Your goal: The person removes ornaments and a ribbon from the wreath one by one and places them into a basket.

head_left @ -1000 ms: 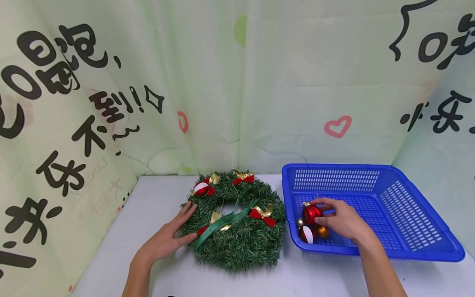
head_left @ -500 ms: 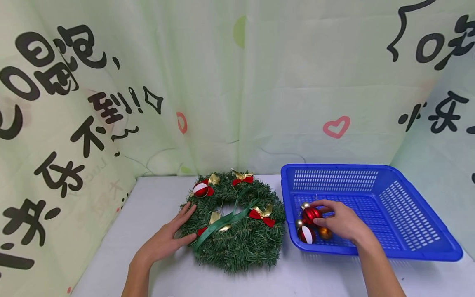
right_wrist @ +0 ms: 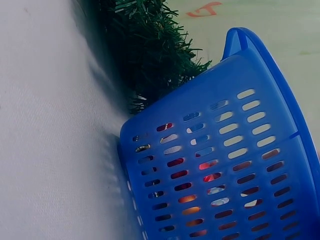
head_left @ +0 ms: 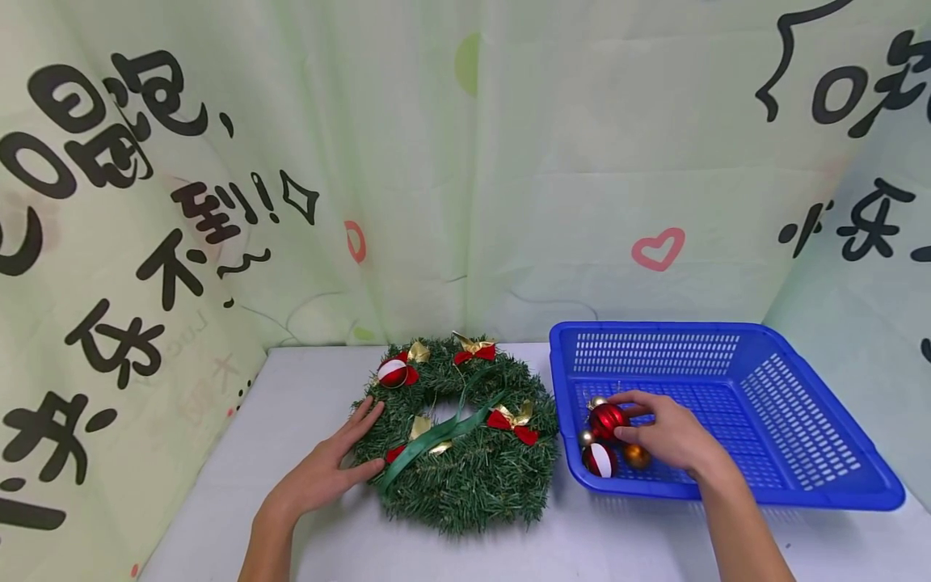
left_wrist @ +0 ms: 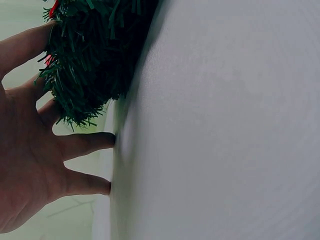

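A green Christmas wreath (head_left: 465,493) lies flat on the white table, dressed with red and gold bows, a red-and-white Christmas ball (head_left: 393,373) and a green ribbon (head_left: 444,436). My left hand (head_left: 323,469) rests against its left side with spread fingers; the left wrist view shows two fingertips on the table. Inside the blue basket (head_left: 727,495), my right hand (head_left: 665,432) holds a shiny red Christmas ball (head_left: 606,421) between fingers and thumb. Around that ball lie another red-and-white ball (head_left: 600,460), an orange ball (head_left: 637,457) and small gold balls (head_left: 586,438).
The basket's left wall stands close to the wreath's right edge. Its slotted side (right_wrist: 215,150) hides most of the balls in the right wrist view. Printed curtains (head_left: 553,202) enclose the table (head_left: 305,380) at the back and sides.
The red ball has shifted slightly left under my right fingers, and the orange ball slightly right. My left hand has kept its place on the wreath.
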A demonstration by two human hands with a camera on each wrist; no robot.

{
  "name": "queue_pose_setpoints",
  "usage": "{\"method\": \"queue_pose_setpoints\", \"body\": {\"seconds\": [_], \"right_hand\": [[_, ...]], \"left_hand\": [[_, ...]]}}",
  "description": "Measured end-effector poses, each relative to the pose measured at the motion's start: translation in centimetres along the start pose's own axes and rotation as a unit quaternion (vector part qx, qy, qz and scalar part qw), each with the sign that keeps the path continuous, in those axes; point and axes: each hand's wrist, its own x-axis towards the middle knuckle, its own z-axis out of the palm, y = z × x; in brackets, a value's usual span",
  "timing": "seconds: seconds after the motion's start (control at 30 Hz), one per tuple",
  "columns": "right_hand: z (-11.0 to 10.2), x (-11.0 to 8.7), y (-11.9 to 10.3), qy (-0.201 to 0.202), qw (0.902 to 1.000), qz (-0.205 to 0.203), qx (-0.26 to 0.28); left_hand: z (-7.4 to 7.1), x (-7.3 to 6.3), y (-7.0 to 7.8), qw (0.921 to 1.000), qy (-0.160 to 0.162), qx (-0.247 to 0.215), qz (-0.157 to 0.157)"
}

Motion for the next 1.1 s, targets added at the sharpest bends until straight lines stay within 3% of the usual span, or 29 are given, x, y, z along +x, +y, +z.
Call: {"method": "queue_pose_setpoints", "body": {"seconds": [1.1], "right_hand": [[-0.05, -0.25, -0.32, 0.024, 0.9996, -0.012, -0.006]], "left_hand": [[0.01, -0.04, -0.16, 1.0, 0.005, 0.008, 0.001]]}}
